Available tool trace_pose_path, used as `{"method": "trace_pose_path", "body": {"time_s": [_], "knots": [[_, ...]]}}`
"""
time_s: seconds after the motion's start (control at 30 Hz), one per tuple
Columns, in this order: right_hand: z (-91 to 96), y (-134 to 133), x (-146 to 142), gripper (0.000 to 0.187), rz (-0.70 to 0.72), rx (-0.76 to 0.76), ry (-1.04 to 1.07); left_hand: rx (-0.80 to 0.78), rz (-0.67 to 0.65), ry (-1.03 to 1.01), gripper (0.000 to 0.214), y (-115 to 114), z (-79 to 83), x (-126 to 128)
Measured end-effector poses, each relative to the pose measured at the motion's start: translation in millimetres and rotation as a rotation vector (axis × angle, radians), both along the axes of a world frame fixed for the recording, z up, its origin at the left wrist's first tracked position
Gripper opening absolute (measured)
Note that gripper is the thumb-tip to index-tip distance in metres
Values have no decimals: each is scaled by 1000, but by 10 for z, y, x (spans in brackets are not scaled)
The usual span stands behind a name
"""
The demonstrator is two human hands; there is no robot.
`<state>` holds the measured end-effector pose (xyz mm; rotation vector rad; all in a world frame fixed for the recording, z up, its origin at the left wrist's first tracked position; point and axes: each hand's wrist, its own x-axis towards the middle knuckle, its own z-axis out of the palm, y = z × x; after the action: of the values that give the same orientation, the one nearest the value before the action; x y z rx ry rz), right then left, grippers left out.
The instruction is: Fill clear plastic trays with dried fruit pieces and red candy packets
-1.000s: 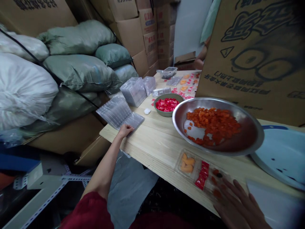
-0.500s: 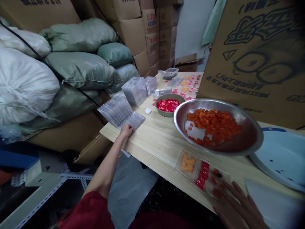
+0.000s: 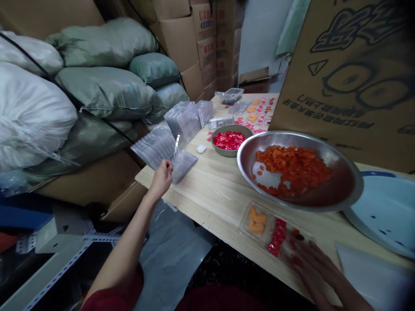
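Note:
My left hand is closed in a pinch on the edge of a clear plastic tray, which is tilted up on its side. Below it lies another flat clear tray, and a leaning row of clear trays is just behind. My right hand lies with fingers stretched out over the right end of a filled tray. In that tray are orange pieces, red wrapped packets and a few dark orange bits partly under my fingers.
A steel bowl of orange pieces stands beside a light blue basin. Farther back are a green bowl of red packets, more stacked trays and a large carton. Sacks are piled at the left.
My left hand has moved slightly left and up, turning a clear tray upright off the flat one. My right hand has shifted a little left over the filled tray.

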<state>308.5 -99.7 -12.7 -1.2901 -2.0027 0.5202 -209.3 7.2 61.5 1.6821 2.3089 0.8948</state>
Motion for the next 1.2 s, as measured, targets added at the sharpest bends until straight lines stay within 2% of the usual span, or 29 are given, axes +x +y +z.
{"method": "trace_pose_path", "body": {"time_s": [0.07,0.1,0.17,0.23,0.3,0.33,0.4,0.43,0.5,0.57,0.63,0.77,0.87,0.93,1.07,1.2], "knots": [[192,36,-192,39,-59,-93,106,11,-211,-217,17,-278,286,193],[302,53,-307,39,-91,-139,163,-45,-344,-345,21,-425,410,321],[504,78,-525,44,-84,-220,254,-275,-598,-582,24,-691,577,610],[630,74,-669,62,-55,-308,337,-536,-818,-777,23,-878,599,909],[660,11,-705,72,-20,-447,410,-724,-982,-952,23,-969,478,1189],[644,-46,-687,67,-6,-534,449,-773,-1025,-1043,24,-983,379,1313],[568,-183,-602,48,-23,-679,546,-775,-1016,-1191,25,-969,145,1512],[515,-247,-547,39,-65,-710,603,-741,-970,-1235,25,-947,26,1586],[395,-322,-437,33,-214,-687,720,-657,-866,-1259,24,-888,-197,1698],[273,-289,-345,40,-380,-602,814,-580,-801,-1239,30,-805,-391,1805],[161,-144,-273,52,-484,-528,845,-458,-754,-1186,43,-680,-561,1944],[-32,284,-146,69,-551,-377,667,-96,-638,-909,51,-280,-843,2273],[-142,517,-51,75,-612,-340,463,-2,-576,-707,49,8,-990,2433],[-187,602,1,71,-620,-291,343,24,-556,-595,45,112,-1057,2474],[-204,714,60,53,-506,-158,145,69,-524,-422,37,128,-1119,2455],[-194,825,79,46,-452,-130,78,-50,-510,-363,27,48,-1109,2406]]}}
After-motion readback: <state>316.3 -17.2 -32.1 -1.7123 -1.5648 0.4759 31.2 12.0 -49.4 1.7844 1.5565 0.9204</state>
